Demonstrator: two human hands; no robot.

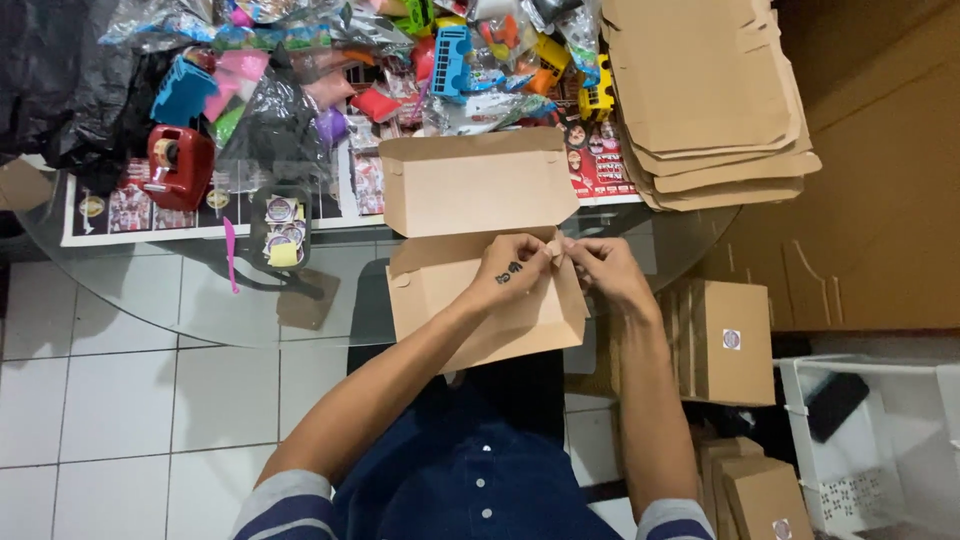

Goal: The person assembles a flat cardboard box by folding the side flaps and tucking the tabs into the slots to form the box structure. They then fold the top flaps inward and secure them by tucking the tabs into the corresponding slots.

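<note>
While open brown cardboard box [480, 250] is resting on near edge of glass table [150, 290], left hand [515, 268] and right hand [603, 268] are pinching its right flap, fingers narrow; flat box stack [710, 100] lying far right, red tape dispenser [178, 165] far left

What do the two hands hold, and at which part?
Both the left hand and right hand pinch the brown cardboard box at its front flap's right edge.
</note>
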